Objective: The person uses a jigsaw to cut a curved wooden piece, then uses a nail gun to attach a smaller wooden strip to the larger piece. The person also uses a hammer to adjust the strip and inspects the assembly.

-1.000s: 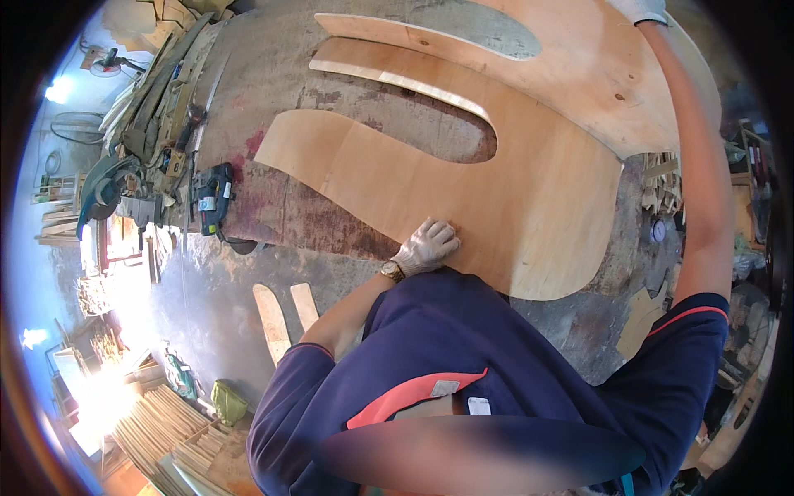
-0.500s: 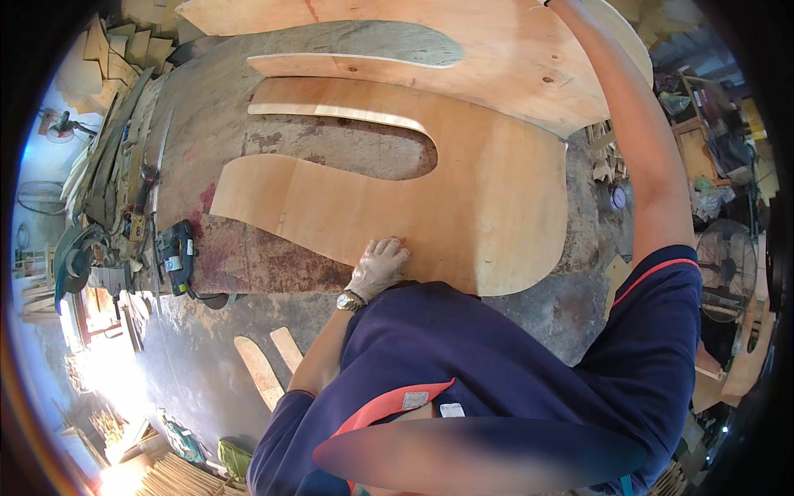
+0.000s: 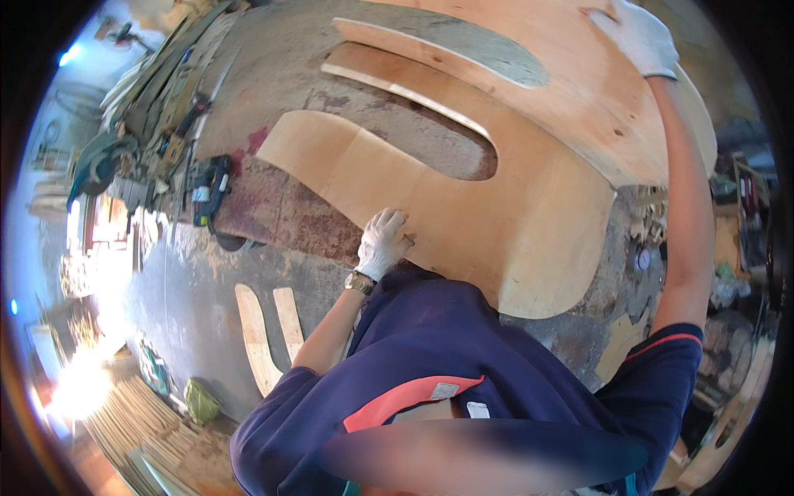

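Two matching plywood panels, each with a long rounded slot, are before me. The lower panel (image 3: 546, 240) lies flat on the worktable (image 3: 285, 219). Behind it, the second panel (image 3: 579, 91) stands tilted up, its bottom edge meeting the far side of the lower one. My left hand (image 3: 385, 241), in a white knitted glove, rests on the near edge of the lower panel, fingers slightly bent and a little apart. At the upper right, my gloved right hand (image 3: 641, 40) grips the raised panel near its top edge; some of its fingers are out of sight.
A dark power tool (image 3: 210, 190) lies at the table's left edge, beside tools and wood strips. Two narrow curved wooden pieces (image 3: 259, 343) stand below left. Stacked wooden slats (image 3: 136, 422) fill the lower left. A fan (image 3: 728, 339) stands at the right.
The whole view has swung, shifting the table and panels to the right. My right hand, cut off at the top before, now shows on the raised panel. The left hand stays at the lower panel's edge.
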`<state>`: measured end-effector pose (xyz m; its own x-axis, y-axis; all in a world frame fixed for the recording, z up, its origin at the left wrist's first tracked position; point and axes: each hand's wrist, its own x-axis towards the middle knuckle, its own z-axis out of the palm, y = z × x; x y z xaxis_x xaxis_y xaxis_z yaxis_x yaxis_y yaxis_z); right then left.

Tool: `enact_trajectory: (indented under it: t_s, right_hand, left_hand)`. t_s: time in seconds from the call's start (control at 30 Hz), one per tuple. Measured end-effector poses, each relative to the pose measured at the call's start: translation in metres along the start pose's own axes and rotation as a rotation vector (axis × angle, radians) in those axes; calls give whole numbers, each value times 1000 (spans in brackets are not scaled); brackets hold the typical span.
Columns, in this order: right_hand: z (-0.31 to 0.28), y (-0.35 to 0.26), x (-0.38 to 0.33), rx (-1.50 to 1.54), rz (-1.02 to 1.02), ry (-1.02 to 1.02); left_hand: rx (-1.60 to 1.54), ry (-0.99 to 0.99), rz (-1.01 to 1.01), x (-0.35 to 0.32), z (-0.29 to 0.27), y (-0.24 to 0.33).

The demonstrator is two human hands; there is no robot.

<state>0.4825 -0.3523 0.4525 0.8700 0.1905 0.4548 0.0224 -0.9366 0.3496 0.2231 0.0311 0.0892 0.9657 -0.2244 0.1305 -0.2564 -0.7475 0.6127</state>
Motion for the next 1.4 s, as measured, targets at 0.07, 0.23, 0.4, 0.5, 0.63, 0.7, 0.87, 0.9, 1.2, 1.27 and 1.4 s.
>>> enact_trajectory:
  t_s: [0.07,0.23,0.4,0.5,0.63,0.7,0.87,0.9,1.2,1.27,1.4]
  right_hand:
    - [5,3,5,-38,-8,-171]
    - [9,-14,-21,-22,6,-23]
    - [-22,-90,-134,-70,11,-75]
    - [-30,-138,-202,71,10,-232]
    - [-7,-166,-259,479,-12,-174]
    - [11,-172,-281,526,-1,-204]
    - [54,-190,-333,555,48,-220]
    - [60,-192,-342,560,55,-234]
    - [112,-205,-323,566,67,-183]
    - [131,-199,-287,452,136,-388]
    - [172,-172,-179,428,181,-186]
  left_hand:
    - [-26,38,-79,-1,-2,-2]
    - [-195,219,-389,-14,1,-6]
    - [-397,371,-1055,-28,16,-23]
    - [-1392,366,-1306,-29,22,-35]
    - [-2116,195,-1309,-23,36,-29]
    - [-2067,297,-1237,-15,47,-21]
    - [-1995,421,-1221,-7,56,-14]
    - [-2024,400,-1152,-7,55,-14]
    - [-1919,357,-1308,-10,66,-26]
    - [-1994,301,-1140,-12,65,-27]
    - [-2091,215,-1185,-16,51,-22]
